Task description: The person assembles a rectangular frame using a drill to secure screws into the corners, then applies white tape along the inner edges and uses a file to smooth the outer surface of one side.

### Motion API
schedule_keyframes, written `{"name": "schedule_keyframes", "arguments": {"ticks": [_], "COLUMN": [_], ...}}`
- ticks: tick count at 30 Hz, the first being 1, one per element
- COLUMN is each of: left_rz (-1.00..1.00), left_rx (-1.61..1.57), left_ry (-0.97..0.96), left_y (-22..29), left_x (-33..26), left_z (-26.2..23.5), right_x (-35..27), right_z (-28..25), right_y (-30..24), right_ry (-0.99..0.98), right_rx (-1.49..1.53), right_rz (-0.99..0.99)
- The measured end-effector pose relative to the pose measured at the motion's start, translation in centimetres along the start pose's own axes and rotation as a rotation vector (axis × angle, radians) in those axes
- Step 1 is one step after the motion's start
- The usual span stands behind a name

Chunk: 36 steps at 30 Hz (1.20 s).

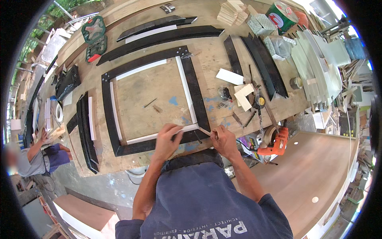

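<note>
Closest to us is our own dark blue shirt (207, 199), with both forearms reaching up from it to the near right corner of a square black frame (107, 103) that lies flat on the wooden workbench (155, 89). Our left hand (167, 137) presses down on that corner, fingers curled and spread over the white inner strip (159, 135) where it meets the black moulding. Our right hand (223, 140) is closed around a thin pointed tool (205, 131), its tip touching the frame's corner just beside the left fingers; we cannot tell what kind of tool it is. An orange power drill (275, 144) rests just right of our right hand at the bench edge. Loose black mouldings (159, 38) lie beyond the frame, and more (85, 127) to its left. At the far left another person (36, 157) crouches on the floor, well apart from us.
</note>
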<state>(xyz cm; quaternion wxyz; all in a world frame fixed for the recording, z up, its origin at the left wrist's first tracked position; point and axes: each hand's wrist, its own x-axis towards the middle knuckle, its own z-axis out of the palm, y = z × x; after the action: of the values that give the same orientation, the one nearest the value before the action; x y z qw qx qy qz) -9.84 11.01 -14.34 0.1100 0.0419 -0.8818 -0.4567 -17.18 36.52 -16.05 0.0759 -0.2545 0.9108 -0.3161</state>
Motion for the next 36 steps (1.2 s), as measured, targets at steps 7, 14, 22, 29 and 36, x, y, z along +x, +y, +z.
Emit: {"name": "schedule_keyframes", "arguments": {"ticks": [7, 14, 22, 29, 36], "left_rz": [0.260, 0.273, 0.313, 0.304, 0.271], "left_rx": [0.205, 0.182, 0.121, 0.115, 0.085], "left_ry": [-0.231, -0.476, -0.459, -0.458, -0.439], "left_y": [-0.5, -1.6, -1.9, -2.7, -2.9], "left_x": [2.9, 2.9, 2.3, 2.4, 2.6], "left_z": [2.7, 3.4, 2.5, 2.8, 3.4], "right_x": [2.8, 5.1, 5.5, 5.0, 4.6], "right_z": [0.8, 1.4, 1.5, 2.6, 3.8], "right_y": [-1.9, -1.4, -1.7, -1.9, -3.6], "right_ry": [0.035, -0.116, -0.133, -0.098, -0.093], "right_rx": [-0.112, -0.228, -0.299, -0.468, -0.696], "right_rz": [-0.240, -0.295, -0.354, -0.408, -0.380]}}
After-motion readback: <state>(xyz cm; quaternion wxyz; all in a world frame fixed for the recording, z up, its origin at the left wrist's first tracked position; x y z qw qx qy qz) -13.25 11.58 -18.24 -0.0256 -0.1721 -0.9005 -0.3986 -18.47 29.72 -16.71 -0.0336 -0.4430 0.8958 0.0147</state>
